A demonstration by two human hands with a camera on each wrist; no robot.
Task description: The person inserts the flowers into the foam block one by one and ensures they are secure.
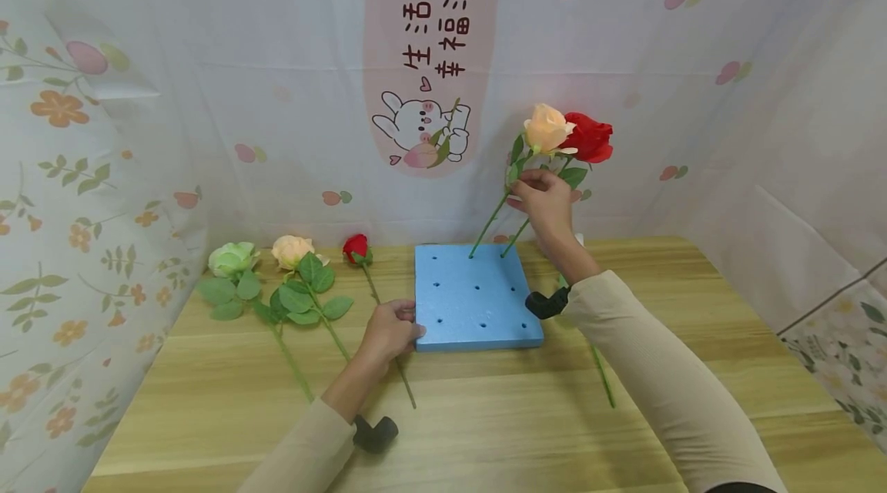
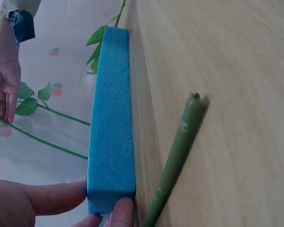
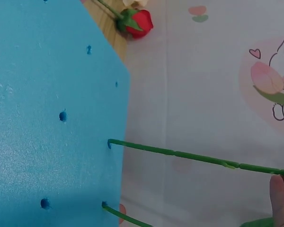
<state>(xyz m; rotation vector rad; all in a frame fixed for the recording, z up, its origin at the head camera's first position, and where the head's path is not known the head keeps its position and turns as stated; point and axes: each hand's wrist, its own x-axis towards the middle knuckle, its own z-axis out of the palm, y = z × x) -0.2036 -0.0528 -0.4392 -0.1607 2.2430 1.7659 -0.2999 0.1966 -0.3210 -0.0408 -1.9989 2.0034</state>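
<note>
A blue foam block [image 1: 457,304] with rows of small holes lies on the table. My left hand [image 1: 389,330] grips its left edge, thumb on top and fingers at the side. My right hand [image 1: 543,204] pinches the green stem of a peach rose [image 1: 547,129] high above the block's back edge. That stem's lower end sits in the back middle hole, and the stem leans right. Just behind, a red rose [image 1: 592,140] stands tilted in the back right hole, partly hidden by the peach bloom and my hand.
Left of the block lie a pale green rose [image 1: 232,259], another peach rose [image 1: 294,253] and a small red rose [image 1: 356,248], whose stem [image 2: 173,165] passes close by my left hand. A further stem [image 1: 603,377] lies under my right forearm. A printed curtain [image 1: 277,131] hangs behind the table.
</note>
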